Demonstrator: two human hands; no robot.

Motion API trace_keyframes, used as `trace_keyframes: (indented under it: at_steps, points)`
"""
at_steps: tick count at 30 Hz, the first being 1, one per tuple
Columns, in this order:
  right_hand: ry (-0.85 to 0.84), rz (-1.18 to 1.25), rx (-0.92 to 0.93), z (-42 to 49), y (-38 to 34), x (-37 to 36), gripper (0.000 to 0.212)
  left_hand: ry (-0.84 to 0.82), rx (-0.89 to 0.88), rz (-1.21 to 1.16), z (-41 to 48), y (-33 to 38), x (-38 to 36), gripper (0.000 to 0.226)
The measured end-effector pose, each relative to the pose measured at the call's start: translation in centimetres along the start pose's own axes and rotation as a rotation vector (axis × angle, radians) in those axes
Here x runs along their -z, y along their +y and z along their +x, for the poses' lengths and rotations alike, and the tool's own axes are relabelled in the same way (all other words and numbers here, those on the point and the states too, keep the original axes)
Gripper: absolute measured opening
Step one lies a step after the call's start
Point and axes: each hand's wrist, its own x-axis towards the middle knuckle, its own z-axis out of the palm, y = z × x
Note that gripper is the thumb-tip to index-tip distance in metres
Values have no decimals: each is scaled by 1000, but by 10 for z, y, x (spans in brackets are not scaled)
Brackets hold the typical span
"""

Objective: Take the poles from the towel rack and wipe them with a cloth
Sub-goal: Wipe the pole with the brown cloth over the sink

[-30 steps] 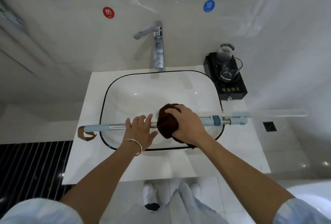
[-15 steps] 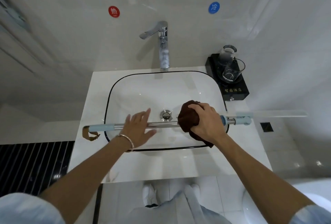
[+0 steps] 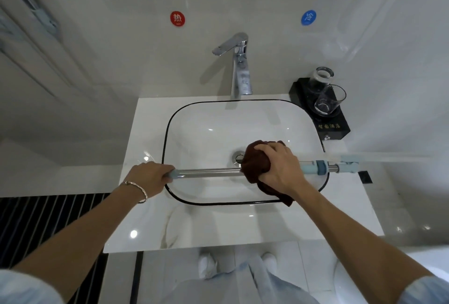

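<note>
item one: pole [image 3: 209, 172], chrome with pale blue fittings, lying level across the front half of the sink [image 3: 167, 133], its right end reaching past the rim over the counter [image 3: 194, 226]. item two: left hand [image 3: 148, 177], which we log as fingers curled round the pole's left blue sleeve, with a silver bracelet [image 3: 138, 188] at the wrist. item three: right hand [image 3: 279, 170], which we log as clenched on a dark brown cloth [image 3: 256, 161] bunched round the pole right of centre, one tail hanging below the wrist. item four: drain [image 3: 238, 157], partly hidden behind the cloth. item five: chrome faucet [image 3: 239, 70] behind the sink. item six: black tray [image 3: 335, 128] at the back right, bearing two clear glasses [image 3: 329, 102]. item seven: we count a red sticker [image 3: 177, 18] and a blue sticker [image 3: 308, 17] on the wall.
</note>
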Motion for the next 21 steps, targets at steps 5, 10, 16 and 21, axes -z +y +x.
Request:
trace_keyframes:
  at_steps: [5,10,16,21]
  points:
    - [75,-81,71,2,-55,-30,63,56,87,-35,-6,3,-1,14]
    - [-37,-58,136,7,-87,-48,71,144,47,-179,-4,5,-9,12]
    - [-110,48,207,14,-128,-74,73,136,54,-357,5,10,-18,30]
    - [-92,29,237,17,-119,-73,76,50,3,-437,13,2,-17,46]
